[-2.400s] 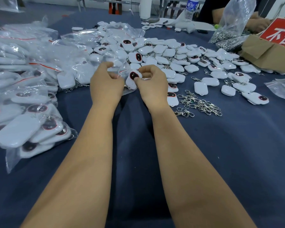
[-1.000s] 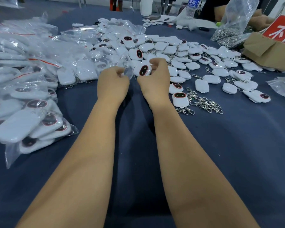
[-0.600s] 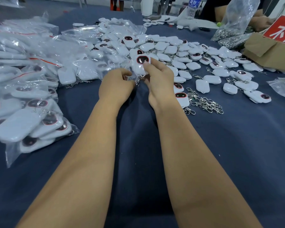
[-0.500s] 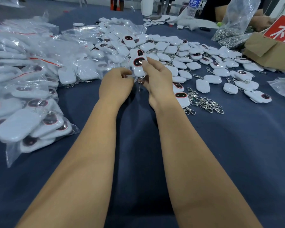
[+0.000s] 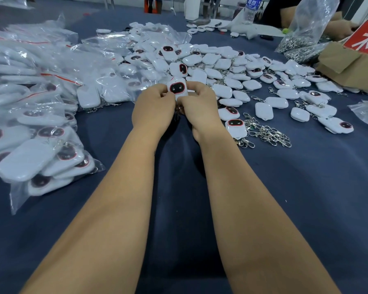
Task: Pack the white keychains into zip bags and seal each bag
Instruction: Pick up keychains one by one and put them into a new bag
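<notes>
Both hands hold one white keychain (image 5: 177,88) with a dark red-rimmed face, upright above the blue table. My left hand (image 5: 153,107) pinches its left edge; my right hand (image 5: 198,105) grips its right side and bottom, hiding the metal clasp. Behind them spreads a heap of loose white keychains (image 5: 227,66). Packed zip bags of keychains (image 5: 36,153) are piled along the left. I cannot make out a zip bag around the held keychain.
A tangle of metal clasps (image 5: 266,132) lies right of my right hand. A cardboard box with a red sign (image 5: 353,60) and a bag of metal parts (image 5: 302,39) stand at back right, by another person's hand (image 5: 338,28). Blue cloth (image 5: 306,187) covers the table.
The keychain in my right hand has turned upright and face-on. My left hand has come in and now pinches its left edge, so both hands hold it.
</notes>
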Available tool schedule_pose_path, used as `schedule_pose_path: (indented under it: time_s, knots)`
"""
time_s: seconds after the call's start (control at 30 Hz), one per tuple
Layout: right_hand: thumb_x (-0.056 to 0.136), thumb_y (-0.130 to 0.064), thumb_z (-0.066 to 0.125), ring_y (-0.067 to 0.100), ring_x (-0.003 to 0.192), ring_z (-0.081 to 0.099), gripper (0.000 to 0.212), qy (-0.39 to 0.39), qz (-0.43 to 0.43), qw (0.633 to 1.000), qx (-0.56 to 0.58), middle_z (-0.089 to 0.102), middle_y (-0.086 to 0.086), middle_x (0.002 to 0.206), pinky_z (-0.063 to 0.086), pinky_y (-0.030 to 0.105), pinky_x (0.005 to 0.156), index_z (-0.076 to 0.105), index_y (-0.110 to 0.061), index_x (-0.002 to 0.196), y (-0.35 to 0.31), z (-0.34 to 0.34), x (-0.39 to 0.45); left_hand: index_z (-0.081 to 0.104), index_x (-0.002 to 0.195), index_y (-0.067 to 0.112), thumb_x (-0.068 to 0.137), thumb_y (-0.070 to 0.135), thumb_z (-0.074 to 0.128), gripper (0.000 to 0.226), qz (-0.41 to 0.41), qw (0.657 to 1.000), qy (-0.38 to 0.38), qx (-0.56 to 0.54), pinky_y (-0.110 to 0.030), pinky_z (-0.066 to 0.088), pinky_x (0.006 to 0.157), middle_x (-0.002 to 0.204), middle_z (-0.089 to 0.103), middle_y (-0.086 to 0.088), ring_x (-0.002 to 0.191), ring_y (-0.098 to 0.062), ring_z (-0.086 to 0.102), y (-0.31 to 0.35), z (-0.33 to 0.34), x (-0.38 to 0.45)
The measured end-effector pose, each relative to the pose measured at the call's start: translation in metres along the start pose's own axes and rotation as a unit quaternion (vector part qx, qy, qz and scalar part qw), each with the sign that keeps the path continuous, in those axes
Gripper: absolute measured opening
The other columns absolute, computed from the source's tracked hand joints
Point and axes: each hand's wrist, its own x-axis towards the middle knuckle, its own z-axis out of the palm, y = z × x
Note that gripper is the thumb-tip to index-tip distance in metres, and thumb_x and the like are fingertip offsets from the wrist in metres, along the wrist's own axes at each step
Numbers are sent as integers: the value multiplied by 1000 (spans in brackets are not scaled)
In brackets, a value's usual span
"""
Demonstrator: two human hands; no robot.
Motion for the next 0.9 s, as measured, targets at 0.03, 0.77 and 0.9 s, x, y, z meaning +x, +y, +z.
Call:
schedule_pose_path:
  time_s: [0.03, 0.77, 0.9]
  knots:
    - [87, 6, 59, 20, 79, 66, 26, 2, 2, 1000, -4, 72, 16, 97, 56, 35, 78, 63, -8, 108, 1, 1, 1, 57, 70, 26, 91, 26, 47, 24, 2, 1000, 5, 10, -28, 35, 58, 63, 55, 10, 62, -12, 49, 1, 1, 0]
    - [92, 1, 52, 38, 98, 68, 17, -1, 14, 997, 72, 70, 20, 99, 53, 50, 92, 63, -11, 96, -7, 1, -5, 68, 102, 32, 88, 30, 52, 22, -24, 998, 8, -55, -47, 54, 87, 98, 70, 6, 92, -16, 66, 13, 3, -9]
    - [94, 4, 49, 33, 95, 69, 22, -8, 9, 999, 50, 70, 20, 104, 54, 49, 94, 61, -14, 93, -7, 1, -5, 66, 92, 34, 87, 33, 55, 12, -32, 998, 5, -57, -47, 55, 86, 93, 71, 7, 89, -16, 67, 14, 3, -9]
